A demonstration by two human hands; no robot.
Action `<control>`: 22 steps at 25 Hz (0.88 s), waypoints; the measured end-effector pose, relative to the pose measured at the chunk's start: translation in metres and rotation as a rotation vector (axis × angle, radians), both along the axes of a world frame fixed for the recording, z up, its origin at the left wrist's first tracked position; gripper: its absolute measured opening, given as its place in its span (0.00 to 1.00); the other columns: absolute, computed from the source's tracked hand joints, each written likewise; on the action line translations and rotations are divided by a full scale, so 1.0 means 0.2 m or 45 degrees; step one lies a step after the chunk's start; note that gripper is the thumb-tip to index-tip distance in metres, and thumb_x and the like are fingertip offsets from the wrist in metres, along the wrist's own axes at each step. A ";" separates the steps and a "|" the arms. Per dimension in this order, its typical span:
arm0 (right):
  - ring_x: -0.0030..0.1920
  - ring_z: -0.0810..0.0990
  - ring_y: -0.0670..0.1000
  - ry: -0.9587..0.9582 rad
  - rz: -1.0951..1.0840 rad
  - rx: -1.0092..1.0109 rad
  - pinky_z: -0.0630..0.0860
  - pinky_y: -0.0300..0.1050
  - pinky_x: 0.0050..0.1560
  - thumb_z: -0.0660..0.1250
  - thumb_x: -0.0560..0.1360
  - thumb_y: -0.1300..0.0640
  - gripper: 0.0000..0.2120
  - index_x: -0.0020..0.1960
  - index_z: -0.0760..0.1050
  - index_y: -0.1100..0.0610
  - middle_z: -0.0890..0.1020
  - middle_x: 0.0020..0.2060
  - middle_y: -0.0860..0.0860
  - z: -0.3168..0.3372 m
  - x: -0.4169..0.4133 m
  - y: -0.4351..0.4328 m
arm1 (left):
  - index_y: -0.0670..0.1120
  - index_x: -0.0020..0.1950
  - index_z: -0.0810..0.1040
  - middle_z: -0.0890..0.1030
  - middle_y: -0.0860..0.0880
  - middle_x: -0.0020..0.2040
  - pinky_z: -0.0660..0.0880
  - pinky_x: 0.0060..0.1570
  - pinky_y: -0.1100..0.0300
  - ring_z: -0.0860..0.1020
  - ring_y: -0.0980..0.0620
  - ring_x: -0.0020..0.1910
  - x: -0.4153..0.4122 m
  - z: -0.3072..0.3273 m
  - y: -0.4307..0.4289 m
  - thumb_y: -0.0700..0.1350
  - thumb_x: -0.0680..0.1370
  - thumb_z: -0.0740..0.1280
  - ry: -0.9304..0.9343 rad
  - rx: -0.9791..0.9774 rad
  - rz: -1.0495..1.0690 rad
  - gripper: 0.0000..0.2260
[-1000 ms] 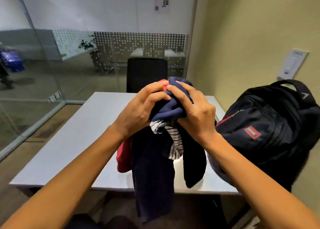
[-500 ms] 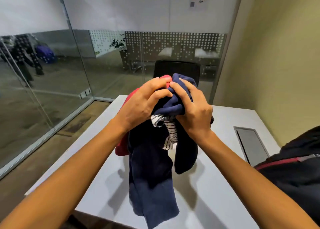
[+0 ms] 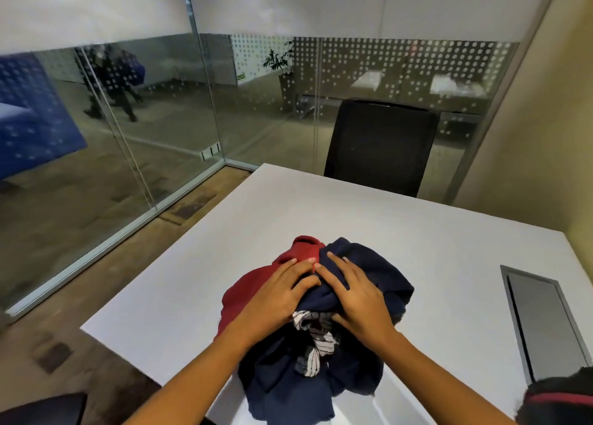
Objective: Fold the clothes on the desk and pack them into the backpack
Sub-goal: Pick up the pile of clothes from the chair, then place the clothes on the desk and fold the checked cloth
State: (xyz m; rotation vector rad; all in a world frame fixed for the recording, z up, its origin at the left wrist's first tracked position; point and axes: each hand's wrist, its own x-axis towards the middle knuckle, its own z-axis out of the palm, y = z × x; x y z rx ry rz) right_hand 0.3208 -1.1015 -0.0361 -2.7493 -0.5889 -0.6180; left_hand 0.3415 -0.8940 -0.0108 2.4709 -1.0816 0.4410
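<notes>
Clothes bundle (image 3: 369, 273) of red, navy and striped garments heaped at near edge of white surface (image 3: 417, 238), navy cloth hanging over it, left hand (image 3: 282, 299) and right hand (image 3: 356, 299) pressing on top, fingers (image 3: 337, 269) nearly straight, backpack (image 3: 561, 402) corner lower right.

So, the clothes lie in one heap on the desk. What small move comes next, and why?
Probably the left hand should pull the red garment free and spread it on the desk: it lies bunched with the navy garment and striped garment, unfolded, under that hand and the right hand.
</notes>
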 end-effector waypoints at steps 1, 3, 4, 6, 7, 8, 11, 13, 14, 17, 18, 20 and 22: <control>0.72 0.67 0.61 0.113 0.035 -0.051 0.80 0.54 0.53 0.76 0.64 0.52 0.53 0.79 0.47 0.43 0.59 0.77 0.54 -0.06 0.00 -0.02 | 0.47 0.65 0.70 0.66 0.49 0.69 0.56 0.73 0.56 0.63 0.50 0.70 0.00 -0.07 0.00 0.43 0.74 0.67 -0.064 0.109 -0.001 0.20; 0.75 0.60 0.63 0.291 0.085 -0.113 0.72 0.60 0.64 0.75 0.65 0.50 0.54 0.79 0.42 0.43 0.50 0.79 0.54 -0.19 -0.02 -0.05 | 0.48 0.66 0.69 0.68 0.47 0.68 0.64 0.70 0.49 0.63 0.49 0.71 -0.01 -0.19 0.00 0.42 0.72 0.67 -0.005 0.236 0.017 0.22; 0.76 0.56 0.62 0.353 0.095 -0.130 0.67 0.61 0.68 0.73 0.68 0.49 0.53 0.78 0.39 0.42 0.46 0.79 0.52 -0.24 -0.02 -0.06 | 0.49 0.67 0.69 0.69 0.48 0.68 0.66 0.69 0.48 0.63 0.50 0.72 -0.02 -0.23 0.00 0.43 0.72 0.67 0.052 0.285 0.035 0.23; 0.78 0.47 0.60 0.452 0.107 -0.162 0.59 0.62 0.73 0.69 0.72 0.47 0.49 0.77 0.35 0.39 0.38 0.78 0.49 -0.28 -0.02 -0.09 | 0.51 0.69 0.67 0.67 0.50 0.70 0.64 0.70 0.46 0.60 0.52 0.74 -0.04 -0.29 -0.01 0.45 0.71 0.69 0.139 0.332 0.079 0.27; 0.78 0.44 0.58 0.498 0.132 -0.143 0.56 0.62 0.74 0.67 0.73 0.45 0.47 0.76 0.35 0.37 0.36 0.78 0.47 -0.28 -0.02 -0.11 | 0.51 0.70 0.66 0.65 0.51 0.71 0.61 0.72 0.46 0.59 0.53 0.75 -0.05 -0.30 -0.01 0.47 0.72 0.68 0.144 0.302 0.095 0.26; 0.78 0.43 0.56 0.547 0.182 -0.060 0.53 0.60 0.75 0.65 0.74 0.44 0.44 0.76 0.37 0.36 0.38 0.78 0.44 -0.27 -0.01 -0.13 | 0.52 0.70 0.66 0.64 0.51 0.72 0.57 0.73 0.46 0.57 0.54 0.76 -0.06 -0.29 -0.01 0.49 0.74 0.66 0.164 0.244 0.099 0.25; 0.78 0.51 0.51 0.578 0.177 0.511 0.55 0.58 0.75 0.59 0.76 0.46 0.29 0.74 0.55 0.33 0.53 0.78 0.42 -0.22 0.03 -0.18 | 0.53 0.71 0.65 0.60 0.51 0.74 0.45 0.75 0.44 0.54 0.52 0.76 -0.10 -0.26 -0.03 0.57 0.75 0.64 0.163 0.147 0.093 0.25; 0.77 0.54 0.53 0.505 -0.127 0.682 0.55 0.62 0.74 0.53 0.78 0.39 0.22 0.72 0.57 0.30 0.57 0.77 0.45 -0.21 0.08 -0.20 | 0.58 0.73 0.61 0.54 0.52 0.77 0.39 0.73 0.40 0.48 0.49 0.77 -0.12 -0.26 -0.05 0.65 0.75 0.61 0.179 0.153 0.149 0.28; 0.78 0.52 0.56 0.555 -0.328 0.673 0.53 0.66 0.73 0.50 0.79 0.34 0.22 0.72 0.56 0.30 0.55 0.78 0.47 -0.21 0.10 -0.20 | 0.61 0.75 0.58 0.50 0.53 0.78 0.36 0.72 0.38 0.44 0.47 0.78 -0.12 -0.28 -0.06 0.67 0.75 0.59 0.213 0.158 0.210 0.29; 0.78 0.42 0.60 0.967 -0.674 0.646 0.42 0.73 0.71 0.46 0.72 0.28 0.31 0.74 0.48 0.30 0.44 0.79 0.47 -0.29 0.14 -0.16 | 0.69 0.74 0.52 0.41 0.56 0.79 0.33 0.68 0.32 0.37 0.43 0.77 -0.05 -0.35 -0.09 0.66 0.77 0.57 0.252 0.262 0.384 0.27; 0.78 0.40 0.60 1.028 -0.700 0.652 0.41 0.74 0.70 0.46 0.70 0.26 0.33 0.74 0.45 0.29 0.41 0.79 0.46 -0.33 0.15 -0.14 | 0.70 0.74 0.51 0.40 0.57 0.79 0.34 0.68 0.31 0.36 0.42 0.77 -0.01 -0.38 -0.08 0.63 0.78 0.59 0.262 0.310 0.419 0.27; 0.77 0.37 0.61 1.056 -0.732 0.665 0.41 0.75 0.69 0.45 0.68 0.25 0.35 0.73 0.42 0.28 0.39 0.78 0.46 -0.37 0.21 -0.09 | 0.71 0.74 0.50 0.39 0.58 0.78 0.37 0.67 0.28 0.37 0.40 0.77 0.08 -0.43 -0.04 0.59 0.77 0.63 0.306 0.373 0.451 0.30; 0.77 0.35 0.61 1.075 -0.758 0.670 0.40 0.76 0.68 0.44 0.67 0.24 0.34 0.72 0.41 0.27 0.37 0.78 0.46 -0.38 0.29 -0.03 | 0.72 0.73 0.48 0.39 0.58 0.78 0.41 0.66 0.25 0.41 0.39 0.77 0.19 -0.48 0.03 0.59 0.77 0.65 0.325 0.381 0.472 0.32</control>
